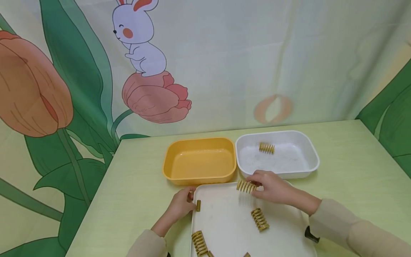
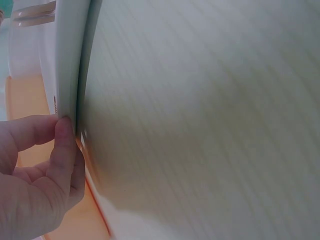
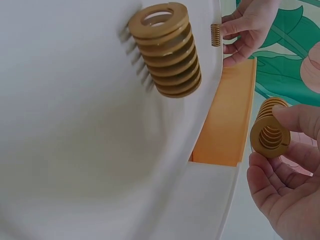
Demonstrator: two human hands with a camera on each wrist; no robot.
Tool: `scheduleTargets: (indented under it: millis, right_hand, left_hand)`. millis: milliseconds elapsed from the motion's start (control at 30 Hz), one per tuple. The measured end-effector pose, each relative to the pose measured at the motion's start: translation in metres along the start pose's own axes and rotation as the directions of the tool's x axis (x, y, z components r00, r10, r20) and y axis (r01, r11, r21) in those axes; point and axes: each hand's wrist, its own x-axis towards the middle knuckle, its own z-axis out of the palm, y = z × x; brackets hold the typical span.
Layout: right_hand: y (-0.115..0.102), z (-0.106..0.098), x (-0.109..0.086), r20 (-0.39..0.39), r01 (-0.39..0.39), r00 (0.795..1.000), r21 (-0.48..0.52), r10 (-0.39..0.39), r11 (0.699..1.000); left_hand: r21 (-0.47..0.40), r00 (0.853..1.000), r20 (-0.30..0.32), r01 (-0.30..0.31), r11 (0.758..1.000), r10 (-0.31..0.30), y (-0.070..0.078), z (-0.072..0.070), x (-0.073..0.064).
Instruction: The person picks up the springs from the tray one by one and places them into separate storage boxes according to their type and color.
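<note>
My right hand (image 1: 273, 187) pinches a gold coil spring (image 1: 245, 186) between thumb and fingers, above the far edge of the cream tray (image 1: 224, 221). The right wrist view shows the held spring (image 3: 270, 127) end-on, its hollow middle visible. At the tray's left rim is my left hand (image 1: 180, 204); its thumb and forefinger pinch that rim in the left wrist view. Just inside, by the left fingertips, a small spring (image 1: 198, 205) lies on the tray. A thicker spring (image 1: 259, 219) rests nearer the tray's middle, and another large spring (image 1: 199, 243) lies at its near left.
Beyond the tray stand a yellow bin (image 1: 199, 164) and, to its right, a white bin (image 1: 292, 157) with one spring (image 1: 267, 148) inside. Parts of smaller springs show at the bottom frame edge. A printed curtain (image 1: 218, 60) hangs behind the table (image 1: 135, 178).
</note>
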Motion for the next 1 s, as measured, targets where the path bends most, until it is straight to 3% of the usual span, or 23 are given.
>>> scheduleTargets:
  millis: [867,1000]
  right_hand:
    - [0.024,-0.010,0.011,-0.103,-0.009,0.995,-0.041,0.005,0.999]
    - [0.027,-0.012,0.013,-0.116,-0.013,0.993,-0.042,0.008,0.999]
  left_hand:
    - [-0.018,1.000,0.004,0.004,1.000,-0.004,0.005,0.000,-0.003]
    - [-0.042,1.000,-0.001,-0.027,0.999,0.027,0.000,0.000,-0.001]
